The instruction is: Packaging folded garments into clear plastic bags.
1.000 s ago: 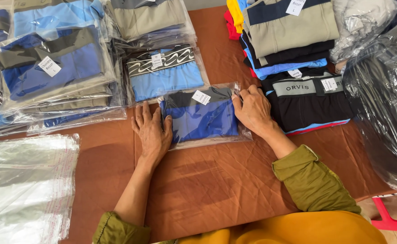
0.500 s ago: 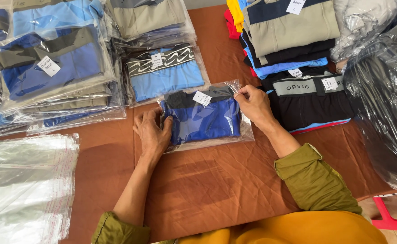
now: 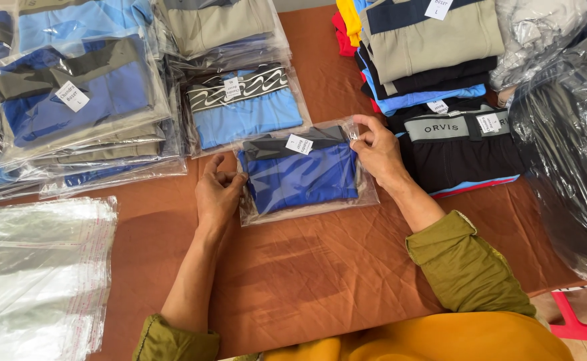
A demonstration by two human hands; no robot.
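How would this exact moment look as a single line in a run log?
left hand: pinching bag's left edge | right hand: pinching top right corner | clear bag: holds folded blue garment | surface: brown cloth

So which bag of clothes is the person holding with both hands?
The bag with the dark blue garment, lying alone on the brown cloth. The left hand and right hand pinch its sides; the other bags sit in piles.

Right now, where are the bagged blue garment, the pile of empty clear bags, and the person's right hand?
Bagged blue garment (image 3: 300, 177): head view, on the blue fabric.
Pile of empty clear bags (image 3: 33, 267): head view, middle of the top bag.
Right hand (image 3: 378, 150): head view, back of the hand.
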